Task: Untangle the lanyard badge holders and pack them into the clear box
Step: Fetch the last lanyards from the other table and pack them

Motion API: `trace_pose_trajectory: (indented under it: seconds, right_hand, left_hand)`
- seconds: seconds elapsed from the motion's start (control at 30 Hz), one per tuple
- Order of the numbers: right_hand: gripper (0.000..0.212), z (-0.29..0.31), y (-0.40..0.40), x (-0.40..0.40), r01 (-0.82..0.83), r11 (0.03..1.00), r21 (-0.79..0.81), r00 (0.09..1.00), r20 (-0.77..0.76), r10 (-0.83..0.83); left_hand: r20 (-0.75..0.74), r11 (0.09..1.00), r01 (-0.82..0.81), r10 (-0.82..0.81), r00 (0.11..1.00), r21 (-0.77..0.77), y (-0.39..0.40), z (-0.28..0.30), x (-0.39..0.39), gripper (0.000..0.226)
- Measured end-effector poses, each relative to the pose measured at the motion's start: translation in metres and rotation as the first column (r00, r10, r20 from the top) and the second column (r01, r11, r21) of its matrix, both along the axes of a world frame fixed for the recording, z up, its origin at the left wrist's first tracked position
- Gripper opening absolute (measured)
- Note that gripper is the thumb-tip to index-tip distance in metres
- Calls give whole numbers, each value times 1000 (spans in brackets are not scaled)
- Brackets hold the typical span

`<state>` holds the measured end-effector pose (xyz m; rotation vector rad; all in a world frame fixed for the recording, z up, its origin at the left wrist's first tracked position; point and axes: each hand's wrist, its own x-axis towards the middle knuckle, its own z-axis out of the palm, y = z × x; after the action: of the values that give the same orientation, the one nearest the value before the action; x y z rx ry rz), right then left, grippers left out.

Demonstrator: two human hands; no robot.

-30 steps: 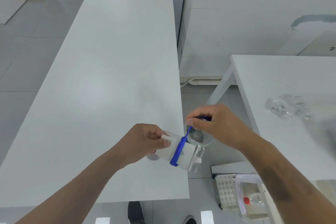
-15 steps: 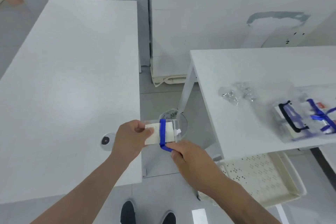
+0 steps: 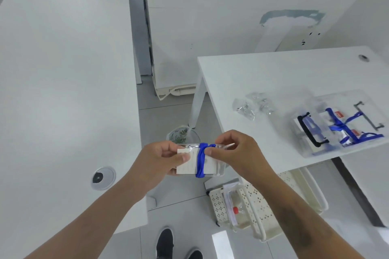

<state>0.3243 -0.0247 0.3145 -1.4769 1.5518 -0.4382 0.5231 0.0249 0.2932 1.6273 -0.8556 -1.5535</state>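
Badge holder (image 3: 200,161) sits mid-air between both hands, left hand (image 3: 156,159) gripping its left end, right hand (image 3: 233,152) pinching the blue lanyard (image 3: 201,159) wrapped crosswise (clear box (image 3: 341,124) waits well right, nearer that hand).

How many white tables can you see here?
2: one large table on the left, one table on the right carrying the clear box. Others may lie out of view.

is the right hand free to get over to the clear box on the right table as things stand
Probably yes. The table top between the right hand and the clear box is bare, bar some small clear bags set further back. But that hand is pinching the blue lanyard wound round the badge holder, so it would go loaded.
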Motion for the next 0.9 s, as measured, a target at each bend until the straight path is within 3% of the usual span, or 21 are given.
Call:
trace_pose_trajectory:
  seconds: [0.13, 0.43, 0.9]
  right_hand:
    - [28, -3, -5, -15, 118, 981, 152, 987, 93, -133]
    - [20, -1, -30, -104, 271, 951, 150, 946, 142, -292]
    - [19, 25, -119, -375, 169, 985, -42, 983, 78, -166]
  left_hand:
    - [-26, 999, 15, -14, 1000, 31, -12, 0, -15, 7]
    - [-74, 997, 55, -51, 996, 55, -52, 2, -105, 8]
    - [-25, 998, -58, 57, 998, -24, -123, 30, -371, 13]
